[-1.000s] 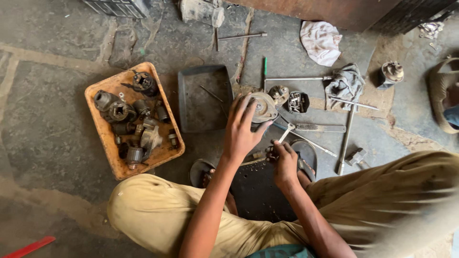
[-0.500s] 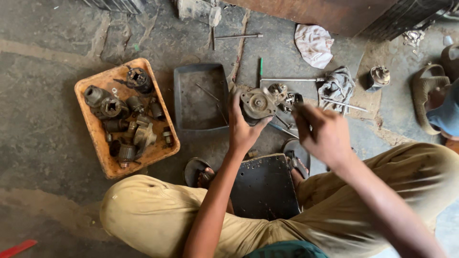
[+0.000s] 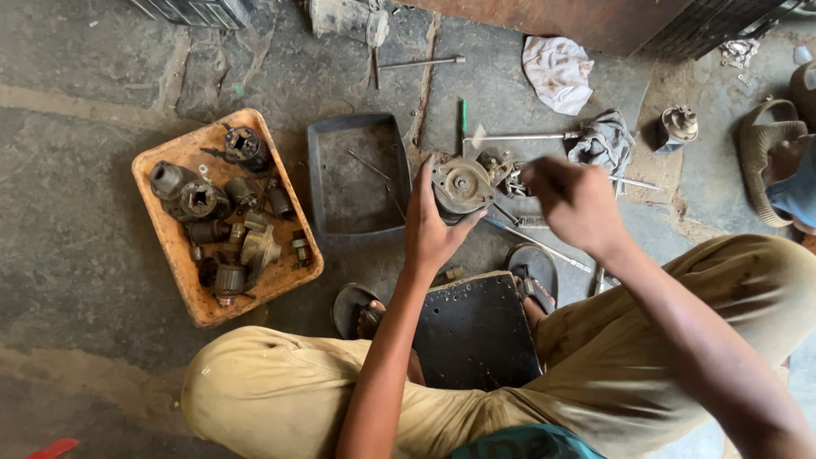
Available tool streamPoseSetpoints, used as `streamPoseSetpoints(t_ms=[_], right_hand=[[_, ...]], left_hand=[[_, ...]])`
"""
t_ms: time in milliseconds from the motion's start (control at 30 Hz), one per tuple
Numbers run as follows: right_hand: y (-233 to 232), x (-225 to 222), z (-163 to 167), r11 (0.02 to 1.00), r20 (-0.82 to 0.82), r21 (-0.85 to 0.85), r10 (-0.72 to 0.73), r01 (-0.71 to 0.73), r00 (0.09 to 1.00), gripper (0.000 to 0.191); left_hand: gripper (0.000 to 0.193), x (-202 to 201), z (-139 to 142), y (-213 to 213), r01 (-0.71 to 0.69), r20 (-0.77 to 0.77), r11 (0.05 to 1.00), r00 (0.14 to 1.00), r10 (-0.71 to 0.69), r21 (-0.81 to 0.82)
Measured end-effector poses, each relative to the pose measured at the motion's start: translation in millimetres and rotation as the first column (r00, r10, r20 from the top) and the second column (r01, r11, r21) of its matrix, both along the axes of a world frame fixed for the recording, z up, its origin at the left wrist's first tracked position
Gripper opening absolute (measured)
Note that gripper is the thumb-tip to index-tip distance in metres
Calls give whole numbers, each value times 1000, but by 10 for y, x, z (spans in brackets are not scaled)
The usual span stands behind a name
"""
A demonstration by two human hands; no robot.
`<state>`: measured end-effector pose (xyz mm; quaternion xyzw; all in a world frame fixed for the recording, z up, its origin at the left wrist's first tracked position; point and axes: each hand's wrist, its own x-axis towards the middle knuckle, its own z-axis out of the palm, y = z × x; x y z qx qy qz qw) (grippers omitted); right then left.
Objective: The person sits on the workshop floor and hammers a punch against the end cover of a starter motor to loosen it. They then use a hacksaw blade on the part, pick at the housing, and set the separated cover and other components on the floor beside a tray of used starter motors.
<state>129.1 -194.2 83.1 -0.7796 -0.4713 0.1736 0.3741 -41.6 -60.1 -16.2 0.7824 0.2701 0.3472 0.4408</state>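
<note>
Right hand [image 3: 574, 200] lifted, clenched | left hand [image 3: 433, 229] fingers grasping motor housing [image 3: 461, 185] | round face up

right hand [image 3: 576, 202] blurred

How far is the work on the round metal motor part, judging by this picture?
Done: many dismantled parts lie in the orange tray. In hand: the left hand steadies the round metal housing on the floor, while the right hand is raised beside it, and whether it holds anything is unclear. Left: the housing looks still assembled, and tools lie ready behind it.
</note>
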Motion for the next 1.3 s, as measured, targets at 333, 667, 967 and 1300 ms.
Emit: streamPoseSetpoints(t_ms=[333, 667, 967, 1300], right_hand=[[-30, -68, -17, 985, -114, -75, -164, 157, 980, 22], [-238, 212, -42, 926, -581, 91, -249, 366, 775, 24], [-294, 230, 208, 905, -606, 172, -215, 390, 766, 23], [-424, 182, 289, 903, -626, 246, -129, 352, 769, 27]], left_hand=[[104, -17, 70, 25, -5, -8, 1000, 1000, 5, 4], [91, -18, 204, 108, 95, -69, 988, 994, -88, 118], [47, -216, -272, -233, 94, -112, 330, 993, 36, 939], [14, -746, -637, -1014, 803, -695, 558, 279, -662, -210]])
